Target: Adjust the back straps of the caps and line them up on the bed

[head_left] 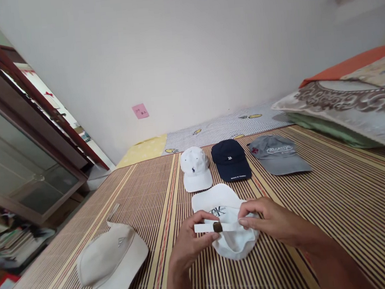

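A white cap (237,246) with dark "CK" lettering lies in front of me on the striped mat, its brim pointing away. My left hand (195,236) pinches the cap's back strap (203,228) close to its brown buckle (217,227). On the strap's other side, my right hand (259,219) grips the white cap's strap between thumb and fingers. Just beyond the brim stand a white cap with a small dark logo (194,167), a navy cap (230,159) and a grey cap (277,153) in a row. A beige cap (111,259) rests to the left, its strap end loose.
The striped mat (143,202) covers the bed up to a patterned sheet (208,132) along the wall. Pillows (344,108) are piled at the right. A pink note (140,111) is stuck on the wall. A glass-fronted cabinet (21,155) and a doorway are at the left.
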A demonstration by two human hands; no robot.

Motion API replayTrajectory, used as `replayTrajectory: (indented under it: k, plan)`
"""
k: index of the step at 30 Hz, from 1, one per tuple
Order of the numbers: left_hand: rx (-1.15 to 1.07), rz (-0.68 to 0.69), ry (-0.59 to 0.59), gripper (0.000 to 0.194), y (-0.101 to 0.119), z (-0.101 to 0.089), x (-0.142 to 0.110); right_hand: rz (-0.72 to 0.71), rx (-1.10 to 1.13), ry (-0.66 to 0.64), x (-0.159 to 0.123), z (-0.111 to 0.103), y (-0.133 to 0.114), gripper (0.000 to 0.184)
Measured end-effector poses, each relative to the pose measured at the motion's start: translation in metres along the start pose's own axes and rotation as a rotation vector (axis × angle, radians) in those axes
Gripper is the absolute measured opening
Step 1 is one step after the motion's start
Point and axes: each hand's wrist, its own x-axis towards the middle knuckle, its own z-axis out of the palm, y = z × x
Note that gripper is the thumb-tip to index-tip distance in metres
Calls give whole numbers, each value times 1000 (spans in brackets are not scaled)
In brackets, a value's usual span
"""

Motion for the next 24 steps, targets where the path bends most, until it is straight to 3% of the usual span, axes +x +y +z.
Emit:
replayTrajectory:
  k: [8,24]
  plan:
    - [-46,-26,12,41,1,2,0,13,-136,46,-1,10,-22,20]
    - [-84,36,74,36,4,6,0,20,-83,27,1,17,-23,19]
